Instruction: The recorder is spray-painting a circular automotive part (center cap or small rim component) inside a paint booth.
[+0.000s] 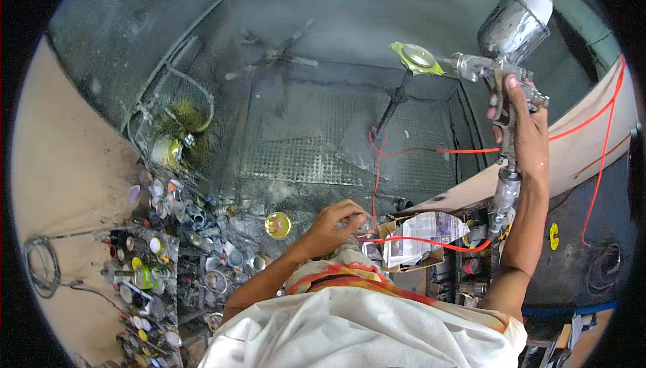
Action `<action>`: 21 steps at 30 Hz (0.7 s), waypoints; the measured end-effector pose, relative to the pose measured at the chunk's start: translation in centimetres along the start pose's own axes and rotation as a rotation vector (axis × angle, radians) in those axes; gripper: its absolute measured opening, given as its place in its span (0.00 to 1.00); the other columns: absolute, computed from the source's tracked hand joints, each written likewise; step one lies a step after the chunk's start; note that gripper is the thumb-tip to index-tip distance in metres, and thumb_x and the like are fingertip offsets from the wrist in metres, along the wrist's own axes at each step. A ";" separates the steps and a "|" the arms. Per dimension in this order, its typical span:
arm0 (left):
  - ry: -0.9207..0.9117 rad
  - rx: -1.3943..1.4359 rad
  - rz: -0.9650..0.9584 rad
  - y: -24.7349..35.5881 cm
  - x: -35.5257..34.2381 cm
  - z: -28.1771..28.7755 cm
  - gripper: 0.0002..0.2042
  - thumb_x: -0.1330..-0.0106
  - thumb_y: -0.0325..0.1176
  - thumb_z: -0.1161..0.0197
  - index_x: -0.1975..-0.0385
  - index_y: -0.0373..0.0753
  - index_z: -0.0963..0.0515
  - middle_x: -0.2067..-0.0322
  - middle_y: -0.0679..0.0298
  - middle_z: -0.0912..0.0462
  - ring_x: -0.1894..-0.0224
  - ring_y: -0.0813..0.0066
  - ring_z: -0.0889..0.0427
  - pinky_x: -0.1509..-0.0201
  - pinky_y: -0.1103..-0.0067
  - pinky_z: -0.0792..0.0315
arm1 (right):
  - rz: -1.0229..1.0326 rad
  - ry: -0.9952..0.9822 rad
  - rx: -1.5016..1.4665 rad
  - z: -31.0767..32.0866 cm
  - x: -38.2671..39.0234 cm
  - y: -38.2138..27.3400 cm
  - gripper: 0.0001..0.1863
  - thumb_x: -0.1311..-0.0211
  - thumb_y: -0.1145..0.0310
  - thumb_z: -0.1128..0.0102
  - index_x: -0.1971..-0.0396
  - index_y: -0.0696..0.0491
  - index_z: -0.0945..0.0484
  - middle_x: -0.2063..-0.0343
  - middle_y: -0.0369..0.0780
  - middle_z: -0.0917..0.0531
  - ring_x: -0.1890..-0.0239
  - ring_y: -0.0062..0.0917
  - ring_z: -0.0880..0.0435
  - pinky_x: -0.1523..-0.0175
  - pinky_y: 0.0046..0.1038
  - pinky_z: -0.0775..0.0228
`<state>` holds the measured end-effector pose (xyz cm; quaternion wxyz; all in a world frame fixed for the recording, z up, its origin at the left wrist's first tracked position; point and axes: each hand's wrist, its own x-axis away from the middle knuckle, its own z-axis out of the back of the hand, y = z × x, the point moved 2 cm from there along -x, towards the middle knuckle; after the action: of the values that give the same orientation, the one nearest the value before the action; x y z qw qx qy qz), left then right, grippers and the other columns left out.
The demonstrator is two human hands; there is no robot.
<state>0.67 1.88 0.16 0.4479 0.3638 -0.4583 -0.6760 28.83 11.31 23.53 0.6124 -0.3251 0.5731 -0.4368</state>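
My right hand (529,122) is wrapped round the handle of a metal spray gun (476,67), raised at the right. On top of the gun sits a silver paint cup (508,30) with white paper sticking out. The nozzle points left at a round, pale piece (418,56) edged with yellow-green masking, a short gap away. That piece rests on a dark upright post (393,107). My left hand (334,227) is low in front of my waist, its fingers curled in beside a red hose (375,196). Whether they grip anything is hidden.
Cans and jars (145,287) crowd the lower left. A yellow-rimmed tin (277,225) stands on the floor left of my left hand. Newspaper lies on a cardboard box (414,264) at right. Behind the post is a metal grate (303,159); a cross-shaped stand (272,54) is farther back.
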 end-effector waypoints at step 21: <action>0.226 0.125 -0.108 0.8 -44.9 14.9 0.17 0.27 0.35 0.44 0.44 0.33 0.26 0.54 0.60 0.19 0.58 0.76 0.18 0.53 0.78 0.23 | -0.013 -0.038 -0.133 -10.1 -28.2 21.8 0.21 0.32 0.66 0.41 0.42 0.55 0.29 0.64 0.38 0.16 0.66 0.18 0.17 0.71 0.20 0.22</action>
<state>2.47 48.30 9.28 0.4360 0.4889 -0.4259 -0.6240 23.49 46.86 14.40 0.5974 -0.3769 0.5872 -0.3954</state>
